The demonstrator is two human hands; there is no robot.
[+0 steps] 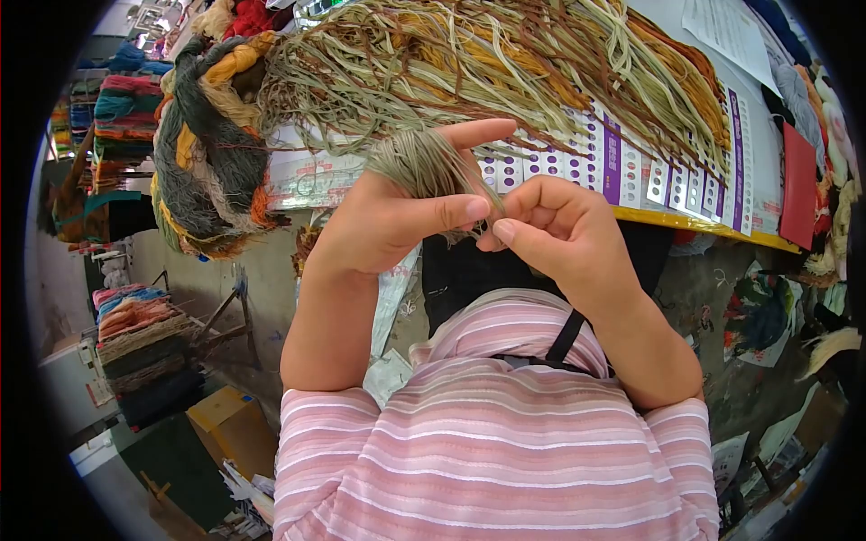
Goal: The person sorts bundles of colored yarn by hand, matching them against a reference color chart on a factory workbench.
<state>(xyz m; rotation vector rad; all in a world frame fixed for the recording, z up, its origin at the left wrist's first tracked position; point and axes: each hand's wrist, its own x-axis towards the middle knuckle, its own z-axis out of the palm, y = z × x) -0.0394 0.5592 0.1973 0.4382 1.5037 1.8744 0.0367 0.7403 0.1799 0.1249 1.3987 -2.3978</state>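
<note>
- The bundle of olive-grey threads [419,162] sits in front of the person's chest, just below the table's edge, draped over the left hand [388,221] and fanning out towards the forefinger.
- It looks very light, limp and soft; the strands are fine and loose, so they would likely slip apart or tangle unless pinched close together, best near the gathered end where they cross the thumb.
- The left hand is partly closed: the forefinger points out straight, the thumb presses across the threads, the other fingers curl under.
- The right hand [559,230] is curled almost closed, thumb and forefinger tip pinching at the thread ends beside the left thumb; just how many strands it grips cannot be told.
- Above, long skeins [505,63] of tan, mustard, brown and pale green thread lie spread across the table [686,221], stringy and matte.
- Under them lies a printed card [622,167] with purple bands and rows of small dots, flat and glossy.
- To the left hangs a thick twisted hank [203,153] of grey, orange and yellow yarn, coarse and woolly.
- Folded coloured yarn stacks [131,108] stand farther left.
</note>
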